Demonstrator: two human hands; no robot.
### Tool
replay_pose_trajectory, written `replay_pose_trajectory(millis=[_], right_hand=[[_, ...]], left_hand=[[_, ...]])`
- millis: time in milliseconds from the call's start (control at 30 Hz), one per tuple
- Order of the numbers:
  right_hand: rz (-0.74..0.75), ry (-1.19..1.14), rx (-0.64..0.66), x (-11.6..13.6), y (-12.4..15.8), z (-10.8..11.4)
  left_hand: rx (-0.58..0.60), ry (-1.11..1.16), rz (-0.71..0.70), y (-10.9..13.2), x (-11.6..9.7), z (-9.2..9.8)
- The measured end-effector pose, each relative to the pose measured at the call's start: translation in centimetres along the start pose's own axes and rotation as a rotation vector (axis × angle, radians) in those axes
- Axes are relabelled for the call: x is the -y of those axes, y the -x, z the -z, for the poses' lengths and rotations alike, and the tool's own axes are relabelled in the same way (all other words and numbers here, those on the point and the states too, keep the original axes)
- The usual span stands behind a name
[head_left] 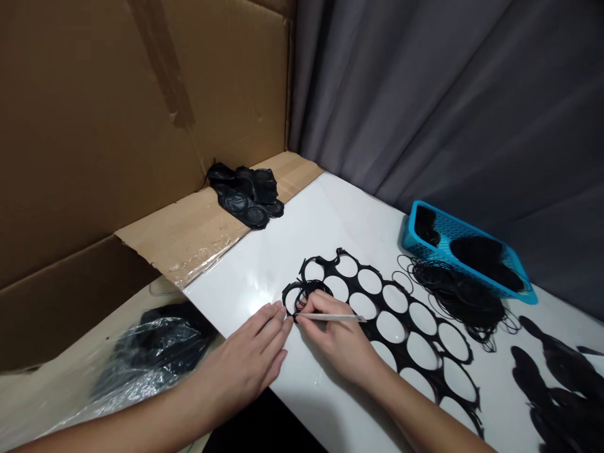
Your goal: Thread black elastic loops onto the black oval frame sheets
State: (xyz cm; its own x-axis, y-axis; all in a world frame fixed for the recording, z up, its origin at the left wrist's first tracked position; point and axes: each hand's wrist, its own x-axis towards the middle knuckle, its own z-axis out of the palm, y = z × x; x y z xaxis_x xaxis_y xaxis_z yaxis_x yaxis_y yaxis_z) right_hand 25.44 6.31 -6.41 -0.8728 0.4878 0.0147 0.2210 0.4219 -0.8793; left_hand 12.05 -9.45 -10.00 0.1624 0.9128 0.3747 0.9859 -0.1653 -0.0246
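Observation:
A black rubber sheet (401, 314) full of round cut-out holes lies across the white table (292, 245). My right hand (340, 333) rests on it, fingers pinched shut on a thin white stick (330, 317) whose tip touches a black ring (302, 296) at the sheet's near-left end. My left hand (252, 355) lies flat beside it with fingers stretched out, fingertips close to that ring, holding nothing.
A blue basket (465, 251) with black pieces stands at the right, a heap of loose black rings (457, 296) before it. Black discs (557, 377) lie far right. More black pieces (248, 195) sit on a cardboard flap (189, 233). A clear plastic bag (151, 352) lies at left.

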Motion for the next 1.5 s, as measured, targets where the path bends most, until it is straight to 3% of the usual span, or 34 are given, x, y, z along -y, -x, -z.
replay_pose_trajectory(millis=[333, 467, 667, 733, 900, 1000, 1133, 1267, 1400, 1500], right_hand=[[-0.015, 0.001, 0.007, -0.2, -0.1, 0.1], [0.102, 0.124, 0.003, -0.6, 0.4, -0.5], [0.399, 0.495, 0.049, -0.7, 1.4, -1.2], [0.399, 0.565, -0.057, -1.2, 0.6, 0.4], [0.200, 0.733, -0.567, -3.8, -1.9, 8.1], [0.010, 0.658, -0.618, -4.1, -0.6, 11.2], [-0.268, 0.225, -0.396, -2.9, 3.6, 11.4], [-0.402, -0.195, -0.307, -1.3, 6.6, 10.5], [-0.346, -0.380, -0.349, -0.3, 8.4, 10.5], [-0.299, -0.396, -0.436, -0.6, 9.7, 10.8]], left_hand=[[0.002, 0.014, 0.011, 0.1, 0.0, -0.1], [-0.002, 0.003, 0.010, 0.2, -0.1, -0.3], [-0.015, 0.049, 0.016, 0.4, 0.0, -0.6], [-0.001, 0.055, 0.017, 0.3, 0.1, -0.5], [-0.006, 0.056, 0.000, 0.4, 0.3, -0.3], [-0.042, 0.078, -0.008, 0.0, 1.2, 0.0], [0.089, 0.290, 0.008, -3.4, 2.9, 1.9], [0.123, 0.672, 0.053, -10.2, 2.0, 3.4], [0.286, 1.010, -0.125, -17.2, -1.2, 2.0], [0.346, 1.147, -0.209, -21.0, -3.3, 0.0]])
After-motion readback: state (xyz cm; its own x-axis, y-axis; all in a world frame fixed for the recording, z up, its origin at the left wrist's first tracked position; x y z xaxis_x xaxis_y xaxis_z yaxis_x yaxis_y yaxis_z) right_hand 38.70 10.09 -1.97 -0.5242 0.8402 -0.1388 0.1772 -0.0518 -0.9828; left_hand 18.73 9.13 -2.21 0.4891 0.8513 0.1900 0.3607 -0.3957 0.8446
